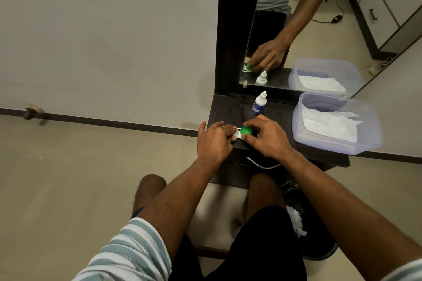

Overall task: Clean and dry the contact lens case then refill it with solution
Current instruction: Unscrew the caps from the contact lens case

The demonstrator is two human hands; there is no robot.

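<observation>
A white contact lens case with a green cap lies near the front edge of the dark dresser top. My left hand holds the white left end of the case with its fingertips. My right hand pinches the green cap between thumb and fingers. The case's left cap is hidden under my fingers. A small white solution bottle with a blue label stands upright just behind my right hand, capped.
A clear plastic box holding white tissue sits on the right of the dresser top. A mirror stands behind and reflects the hands, bottle and box. A dark bin with white tissue stands on the floor by my right knee.
</observation>
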